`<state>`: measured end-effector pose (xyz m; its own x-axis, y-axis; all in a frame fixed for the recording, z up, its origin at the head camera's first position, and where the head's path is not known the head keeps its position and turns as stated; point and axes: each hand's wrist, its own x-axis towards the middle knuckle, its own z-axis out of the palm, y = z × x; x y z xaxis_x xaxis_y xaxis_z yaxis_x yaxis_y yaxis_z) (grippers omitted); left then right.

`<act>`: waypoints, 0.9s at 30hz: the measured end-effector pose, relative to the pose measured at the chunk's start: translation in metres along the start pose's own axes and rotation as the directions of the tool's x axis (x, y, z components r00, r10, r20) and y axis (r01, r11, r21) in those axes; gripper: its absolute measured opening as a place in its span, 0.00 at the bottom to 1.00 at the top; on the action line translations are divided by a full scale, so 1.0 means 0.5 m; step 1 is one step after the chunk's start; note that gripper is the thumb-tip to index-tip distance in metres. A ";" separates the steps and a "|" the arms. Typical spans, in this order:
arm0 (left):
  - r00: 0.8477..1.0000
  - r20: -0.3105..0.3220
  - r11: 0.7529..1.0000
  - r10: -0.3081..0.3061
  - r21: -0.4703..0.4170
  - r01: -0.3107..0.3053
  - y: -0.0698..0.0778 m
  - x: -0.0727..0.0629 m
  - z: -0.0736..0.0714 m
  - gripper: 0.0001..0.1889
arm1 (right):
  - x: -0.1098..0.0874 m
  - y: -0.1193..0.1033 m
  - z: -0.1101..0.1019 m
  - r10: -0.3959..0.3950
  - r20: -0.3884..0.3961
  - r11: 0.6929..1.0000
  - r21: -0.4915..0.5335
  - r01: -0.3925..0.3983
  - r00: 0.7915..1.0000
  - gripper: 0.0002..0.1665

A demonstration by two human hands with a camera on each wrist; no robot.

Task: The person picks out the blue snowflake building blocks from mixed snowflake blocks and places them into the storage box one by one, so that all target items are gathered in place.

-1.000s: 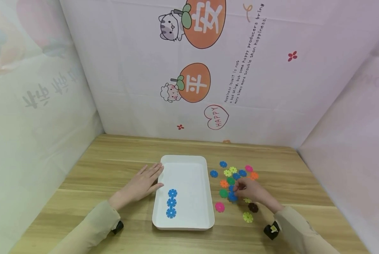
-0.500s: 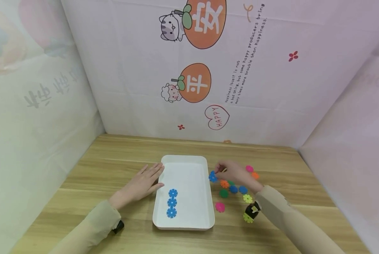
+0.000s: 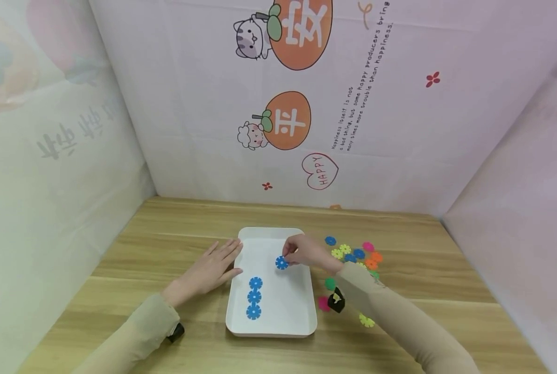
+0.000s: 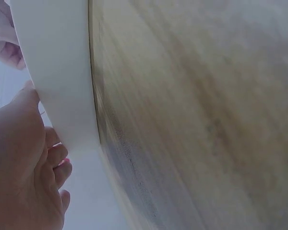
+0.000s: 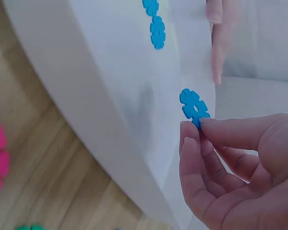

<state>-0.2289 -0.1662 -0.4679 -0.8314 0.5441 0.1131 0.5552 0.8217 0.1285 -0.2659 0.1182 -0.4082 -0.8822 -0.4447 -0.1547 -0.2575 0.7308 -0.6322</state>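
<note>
My right hand [image 3: 304, 252] pinches a blue notched flower disc [image 3: 282, 262] between thumb and fingertips, over the right half of the white tray [image 3: 273, 331]. The right wrist view shows the same blue disc [image 5: 194, 106] by its edge in the fingers [image 5: 192, 153]. In the tray's left part lies a column of three blue discs [image 3: 254, 297], touching end to end. My left hand [image 3: 208, 272] rests with extended fingers on the tray's left rim. In the left wrist view, the left hand [image 4: 26, 163] lies against the outside of the tray wall [image 4: 57, 62].
Right of the tray, loose discs lie on the wooden table [image 3: 189, 223]: yellow discs [image 3: 345, 249], a pink disc [image 3: 368, 246], orange discs [image 3: 376, 257], a green disc [image 3: 330, 283] and more blue ones. The right forearm covers part of them. A printed cloth wall [image 3: 203, 130] stands behind.
My right hand has gone from the loose pile to a blue disc near the tray's right edge, then carried it left over the tray. My left hand has stayed on the rim.
</note>
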 end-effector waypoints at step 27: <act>1.000 -0.008 1.000 0.001 -0.027 -0.002 -0.002 -0.002 -0.001 0.36 | 0.071 -0.050 0.102 -0.008 0.013 0.999 0.049 0.008 1.000 0.02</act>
<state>-0.2287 -0.1673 -0.4678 -0.8303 0.5439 0.1212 0.5571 0.8158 0.1554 -0.2708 0.0577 -0.4368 -0.8747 -0.4577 -0.1595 -0.2447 0.7010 -0.6698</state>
